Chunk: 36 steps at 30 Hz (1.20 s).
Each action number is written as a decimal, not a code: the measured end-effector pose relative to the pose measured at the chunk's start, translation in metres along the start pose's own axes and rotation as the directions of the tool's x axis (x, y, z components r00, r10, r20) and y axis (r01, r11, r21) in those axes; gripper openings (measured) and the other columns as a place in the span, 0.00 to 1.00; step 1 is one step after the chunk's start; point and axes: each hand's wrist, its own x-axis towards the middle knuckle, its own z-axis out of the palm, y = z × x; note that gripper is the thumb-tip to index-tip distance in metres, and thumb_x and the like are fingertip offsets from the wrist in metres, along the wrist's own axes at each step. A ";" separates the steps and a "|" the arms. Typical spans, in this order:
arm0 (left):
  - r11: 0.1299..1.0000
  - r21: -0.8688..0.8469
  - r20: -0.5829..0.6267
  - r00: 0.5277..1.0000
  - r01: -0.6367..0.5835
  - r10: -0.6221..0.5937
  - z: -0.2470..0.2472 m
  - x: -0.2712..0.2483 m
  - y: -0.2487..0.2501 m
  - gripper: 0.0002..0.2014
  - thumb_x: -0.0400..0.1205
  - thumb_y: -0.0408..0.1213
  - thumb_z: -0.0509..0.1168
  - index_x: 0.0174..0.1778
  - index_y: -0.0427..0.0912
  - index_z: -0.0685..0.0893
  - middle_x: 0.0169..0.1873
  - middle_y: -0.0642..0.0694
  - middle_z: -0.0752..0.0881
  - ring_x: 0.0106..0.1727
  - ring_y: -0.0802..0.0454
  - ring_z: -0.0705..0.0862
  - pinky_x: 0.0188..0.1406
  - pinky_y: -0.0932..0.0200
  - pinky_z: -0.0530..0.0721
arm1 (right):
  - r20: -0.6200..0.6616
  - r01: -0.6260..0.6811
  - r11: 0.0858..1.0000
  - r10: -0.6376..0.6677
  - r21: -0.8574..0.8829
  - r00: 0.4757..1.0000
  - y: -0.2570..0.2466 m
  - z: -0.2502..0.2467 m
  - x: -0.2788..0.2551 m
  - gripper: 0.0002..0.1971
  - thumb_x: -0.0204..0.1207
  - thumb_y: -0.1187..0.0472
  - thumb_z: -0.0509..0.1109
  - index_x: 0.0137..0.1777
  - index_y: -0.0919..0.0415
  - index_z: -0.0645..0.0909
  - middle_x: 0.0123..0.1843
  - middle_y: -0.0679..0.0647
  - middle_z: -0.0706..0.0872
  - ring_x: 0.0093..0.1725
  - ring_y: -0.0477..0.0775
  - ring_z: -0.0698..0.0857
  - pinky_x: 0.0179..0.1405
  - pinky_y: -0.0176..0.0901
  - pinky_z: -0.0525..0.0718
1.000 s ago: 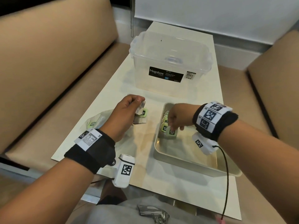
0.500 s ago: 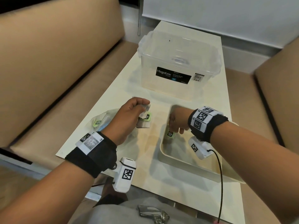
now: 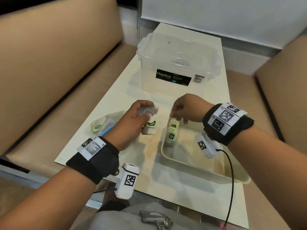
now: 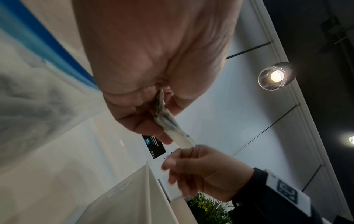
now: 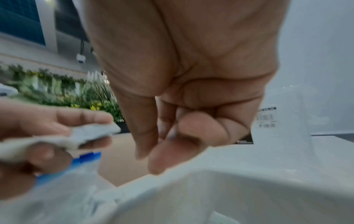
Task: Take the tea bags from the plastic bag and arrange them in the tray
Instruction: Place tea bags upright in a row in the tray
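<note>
The left hand [image 3: 132, 120] is held above the pale cream bench [image 3: 116, 100], knuckles up, its fingers and thumb pinching a small bundle of white paper tea bags with green tags [image 3: 150, 121] that hang from it just left of the tray. The right hand [image 3: 187, 110] hovers over the far left corner of the shallow cream rectangular tray [image 3: 199, 168], its fingers loosely curled and pointing down with nothing plainly held between them; in the right wrist view the fingertips [image 5: 153, 145] sit close together above the tray's rim. A short row of green-tagged tea bags standing on edge [image 3: 172, 131] leans against the tray's far left wall, directly under that hand. The clear plastic bag with a blue zip strip [image 3: 103, 125] lies on the bench to the left of the left hand, with at least one green-tagged bag visible inside. The near and right parts of the tray are open floor, and a strip of bare bench separates the tray from the clear lidded plastic storage box [image 3: 177, 63] standing farther away. Compared with half a second ago, the right hand has lifted from the tray's corner and the row of bags now shows beneath it, while the left hand has kept its bundle and shifted slightly toward the tray.
</note>
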 end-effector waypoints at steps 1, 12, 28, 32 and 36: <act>1.000 0.002 0.000 1.000 -0.008 0.008 0.001 0.000 0.000 0.15 0.87 0.28 0.58 0.63 0.51 0.78 0.60 0.54 0.84 0.47 0.59 0.84 0.32 0.62 0.83 | -0.057 0.068 0.997 -0.066 0.046 0.996 -0.006 -0.002 -0.005 0.05 0.75 0.55 0.73 0.42 0.56 0.87 0.34 0.45 0.88 0.26 0.43 0.85 0.32 0.33 0.80; 0.994 -0.067 -0.041 0.996 0.081 -0.084 0.016 0.005 0.002 0.09 0.90 0.42 0.53 0.55 0.50 0.80 0.52 0.45 0.88 0.47 0.47 0.85 0.36 0.56 0.81 | -0.208 0.223 0.964 -0.190 0.148 0.960 -0.025 0.023 -0.021 0.19 0.65 0.47 0.81 0.53 0.55 0.87 0.49 0.44 0.87 0.49 0.43 0.85 0.51 0.39 0.83; 0.996 0.083 -0.129 0.990 -0.039 0.050 0.002 0.014 0.005 0.10 0.80 0.33 0.62 0.45 0.48 0.89 0.39 0.52 0.87 0.34 0.58 0.78 0.36 0.58 0.75 | -0.252 0.251 0.876 -0.155 0.411 0.955 -0.016 -0.008 -0.025 0.06 0.81 0.61 0.68 0.51 0.61 0.86 0.44 0.58 0.90 0.41 0.51 0.88 0.46 0.51 0.86; 0.991 0.101 0.026 0.996 -0.089 0.087 0.004 0.011 0.007 0.17 0.70 0.50 0.72 0.54 0.49 0.90 0.50 0.48 0.87 0.45 0.55 0.81 0.42 0.57 0.78 | -0.237 0.263 0.862 -0.173 0.433 0.956 -0.022 -0.012 -0.028 0.07 0.80 0.63 0.68 0.52 0.65 0.85 0.44 0.60 0.89 0.38 0.45 0.85 0.41 0.46 0.84; 0.984 0.149 -0.061 0.992 -0.101 0.111 0.006 0.014 -0.001 0.15 0.70 0.47 0.75 0.48 0.42 0.89 0.42 0.46 0.84 0.39 0.52 0.79 0.36 0.57 0.77 | -0.252 0.257 0.838 -0.148 0.482 0.956 -0.021 -0.012 -0.027 0.06 0.79 0.65 0.70 0.51 0.66 0.85 0.45 0.66 0.90 0.38 0.50 0.87 0.43 0.50 0.85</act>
